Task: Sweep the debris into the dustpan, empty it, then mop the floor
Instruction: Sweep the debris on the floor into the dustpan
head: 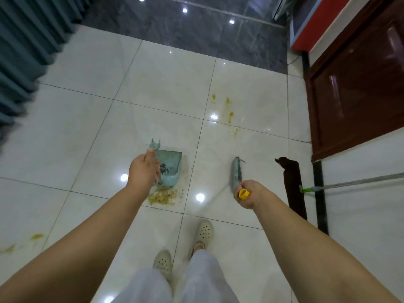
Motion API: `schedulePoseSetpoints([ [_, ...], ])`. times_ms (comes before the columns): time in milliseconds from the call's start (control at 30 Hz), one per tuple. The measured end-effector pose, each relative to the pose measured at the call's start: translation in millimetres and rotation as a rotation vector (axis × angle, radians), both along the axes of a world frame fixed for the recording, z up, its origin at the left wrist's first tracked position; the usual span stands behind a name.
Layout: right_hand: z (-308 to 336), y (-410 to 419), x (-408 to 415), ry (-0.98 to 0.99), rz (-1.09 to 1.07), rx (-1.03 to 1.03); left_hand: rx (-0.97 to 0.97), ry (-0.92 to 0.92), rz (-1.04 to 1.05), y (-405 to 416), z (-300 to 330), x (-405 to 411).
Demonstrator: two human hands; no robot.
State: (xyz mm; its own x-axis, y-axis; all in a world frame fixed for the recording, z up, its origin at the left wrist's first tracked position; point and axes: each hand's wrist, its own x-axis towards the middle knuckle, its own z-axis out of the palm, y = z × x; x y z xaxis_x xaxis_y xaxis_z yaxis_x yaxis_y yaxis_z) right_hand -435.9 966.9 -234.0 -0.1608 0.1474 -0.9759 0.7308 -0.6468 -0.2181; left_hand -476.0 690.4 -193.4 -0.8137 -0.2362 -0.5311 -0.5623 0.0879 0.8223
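Left hand (143,171) grip is clamped on the handle of the dustpan (169,166); its mouth lies just beside the debris (162,196). Right hand (249,193) grip is clamped on the broom (236,173). The mop (294,184) lies along the right wall. Open white tile floor (87,127) extends ahead, bearing yellow stains (228,108).

Two hands (143,171) work here, one per tool: one dustpan (169,166), one broom (236,174), one mop (294,189) (flat on the floor). One debris pile (164,196). Two shoes (204,231). Several yellow stains (228,108).
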Motion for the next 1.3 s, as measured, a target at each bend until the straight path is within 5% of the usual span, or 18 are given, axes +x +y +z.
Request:
schedulePoseSetpoints([
  [633, 30.3, -29.2, -94.7, -0.026, 0.311, -0.183, -0.029, -0.001, 0.206, 56.9, 10.3, -72.2],
  [1300, 3.0, -30.1, -217.5, -0.071, 0.249, 0.079, 0.065, -0.008, 0.239, 5.5, -3.8, -152.8],
])
